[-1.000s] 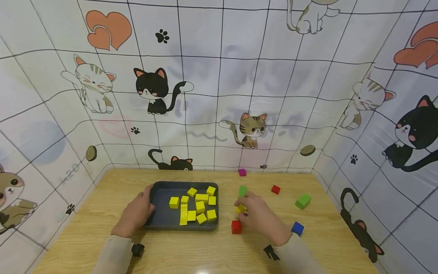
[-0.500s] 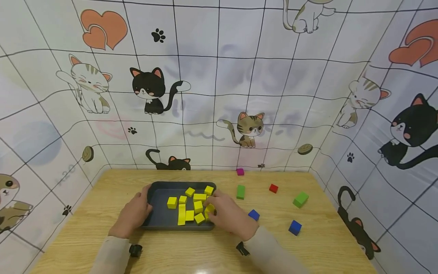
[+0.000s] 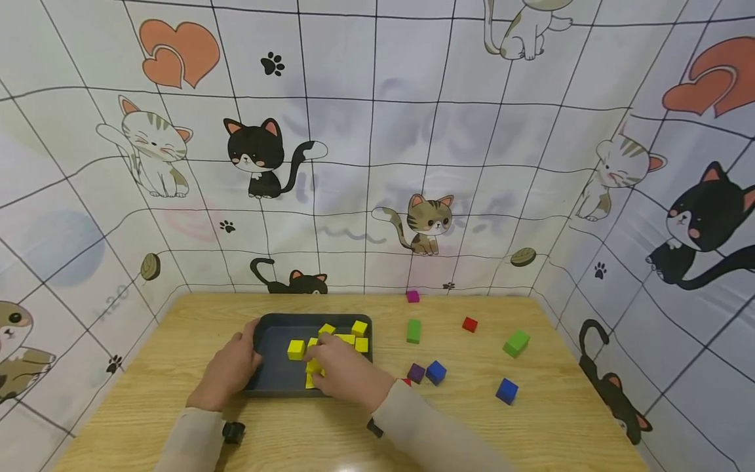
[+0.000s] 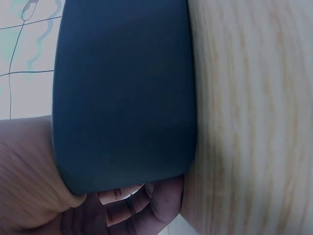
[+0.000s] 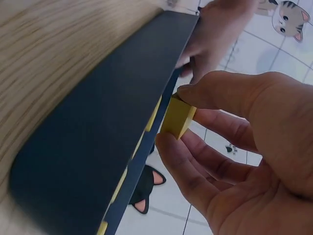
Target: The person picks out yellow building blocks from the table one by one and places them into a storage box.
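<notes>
The dark grey tray (image 3: 272,354) lies on the wooden table with several yellow blocks (image 3: 297,350) in its middle and right part. At its left end my left hand (image 3: 227,370) grips the side; the left wrist view shows fingers curled by the tray wall (image 4: 127,98). Over the middle of the tray, my right hand (image 3: 348,372) covers part of the yellow group. In the right wrist view its thumb and fingertips pinch a yellow block (image 5: 177,117), held above the rim.
Right of the tray lie a purple block (image 3: 415,373), two blue blocks (image 3: 436,372), two green blocks (image 3: 414,331) and a small red block (image 3: 469,324). A magenta block (image 3: 413,296) is by the back wall. My right sleeve mostly hides another red block (image 3: 407,381).
With a yellow block, my right hand came from the loose blocks on the right to the tray's right side, then farther left over its middle. My left hand stays on the tray.
</notes>
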`<state>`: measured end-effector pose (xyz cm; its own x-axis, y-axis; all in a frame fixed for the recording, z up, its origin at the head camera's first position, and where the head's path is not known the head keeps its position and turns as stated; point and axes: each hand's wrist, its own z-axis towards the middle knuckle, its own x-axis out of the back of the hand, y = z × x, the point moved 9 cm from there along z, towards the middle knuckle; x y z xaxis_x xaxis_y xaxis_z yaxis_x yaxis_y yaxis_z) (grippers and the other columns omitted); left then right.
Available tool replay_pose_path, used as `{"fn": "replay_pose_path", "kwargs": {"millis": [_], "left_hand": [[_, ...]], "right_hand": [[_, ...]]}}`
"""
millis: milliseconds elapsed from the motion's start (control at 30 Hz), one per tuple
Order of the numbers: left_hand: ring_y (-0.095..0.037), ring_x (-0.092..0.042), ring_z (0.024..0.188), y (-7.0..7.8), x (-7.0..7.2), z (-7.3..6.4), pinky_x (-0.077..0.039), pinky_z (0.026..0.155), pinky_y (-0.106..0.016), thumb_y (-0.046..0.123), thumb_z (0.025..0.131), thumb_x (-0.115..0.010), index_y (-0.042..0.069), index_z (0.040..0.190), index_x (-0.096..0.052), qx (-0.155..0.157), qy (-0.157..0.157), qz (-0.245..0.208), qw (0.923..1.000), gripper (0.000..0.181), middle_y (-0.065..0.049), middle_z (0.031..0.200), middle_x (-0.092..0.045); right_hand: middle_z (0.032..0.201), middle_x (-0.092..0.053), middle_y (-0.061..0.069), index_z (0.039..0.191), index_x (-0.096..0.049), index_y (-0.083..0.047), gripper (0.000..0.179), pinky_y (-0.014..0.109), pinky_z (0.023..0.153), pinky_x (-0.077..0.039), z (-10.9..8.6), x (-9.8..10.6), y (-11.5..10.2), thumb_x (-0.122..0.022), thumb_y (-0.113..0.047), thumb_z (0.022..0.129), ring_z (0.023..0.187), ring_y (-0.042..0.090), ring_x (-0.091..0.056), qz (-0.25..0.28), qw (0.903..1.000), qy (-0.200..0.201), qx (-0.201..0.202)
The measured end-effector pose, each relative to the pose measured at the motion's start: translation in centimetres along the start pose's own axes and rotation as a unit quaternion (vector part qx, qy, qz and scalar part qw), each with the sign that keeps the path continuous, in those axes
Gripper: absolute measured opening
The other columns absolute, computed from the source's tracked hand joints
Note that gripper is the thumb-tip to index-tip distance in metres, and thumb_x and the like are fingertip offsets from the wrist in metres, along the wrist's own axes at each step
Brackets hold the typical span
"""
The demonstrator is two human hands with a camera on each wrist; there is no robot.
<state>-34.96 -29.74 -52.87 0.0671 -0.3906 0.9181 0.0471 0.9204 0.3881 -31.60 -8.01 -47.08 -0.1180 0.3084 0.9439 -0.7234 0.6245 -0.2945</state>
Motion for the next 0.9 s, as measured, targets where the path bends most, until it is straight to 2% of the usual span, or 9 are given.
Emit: {"fn": "replay_pose_path", "kwargs": {"millis": [167,367,600,900], "left_hand": [[-0.030,-0.064,0.079,-0.1,0.0,-0.2,-0.059,0.073,-0.054,0.006,0.106,-0.065,-0.005,0.175,-0.033,0.000,-0.002,-0.001,1.0000,0.077,-0.041,0.132,-0.068],[-0.032,-0.063,0.079,-0.1,0.3,-0.3,-0.057,0.070,-0.053,0.005,0.105,-0.066,-0.006,0.174,-0.034,-0.004,-0.001,0.000,1.0000,0.077,-0.042,0.131,-0.068],[-0.031,-0.061,0.078,-0.1,0.2,0.0,-0.055,0.069,-0.051,0.006,0.105,-0.065,-0.005,0.174,-0.034,-0.006,0.001,0.001,1.0000,0.077,-0.041,0.130,-0.068],[-0.030,-0.062,0.077,0.0,0.2,0.0,-0.055,0.069,-0.051,0.005,0.106,-0.065,-0.005,0.175,-0.033,-0.003,-0.003,0.000,1.0000,0.077,-0.040,0.130,-0.068]], "right_hand": [[0.127,-0.079,0.001,0.130,-0.088,-0.015,0.029,0.012,0.087,-0.057,1.9,-1.6,-1.4,-0.089,-0.015,0.102,0.104,0.006,-0.068,-0.009,0.9997,-0.016,0.015],[0.128,-0.079,0.000,0.131,-0.088,-0.016,0.029,0.010,0.083,-0.056,3.3,-3.0,-2.5,-0.089,-0.017,0.102,0.102,0.002,-0.069,-0.018,0.9990,-0.032,0.026],[0.128,-0.081,0.000,0.132,-0.088,-0.016,0.031,0.011,0.087,-0.059,4.0,-3.0,-3.0,-0.090,-0.016,0.101,0.109,0.004,-0.075,-0.028,0.9986,-0.034,0.028],[0.132,-0.080,0.002,0.137,-0.086,-0.015,0.034,0.013,0.089,-0.060,3.8,-2.7,-2.7,-0.089,-0.015,0.102,0.114,0.007,-0.077,-0.022,0.9986,-0.045,0.016]]}}
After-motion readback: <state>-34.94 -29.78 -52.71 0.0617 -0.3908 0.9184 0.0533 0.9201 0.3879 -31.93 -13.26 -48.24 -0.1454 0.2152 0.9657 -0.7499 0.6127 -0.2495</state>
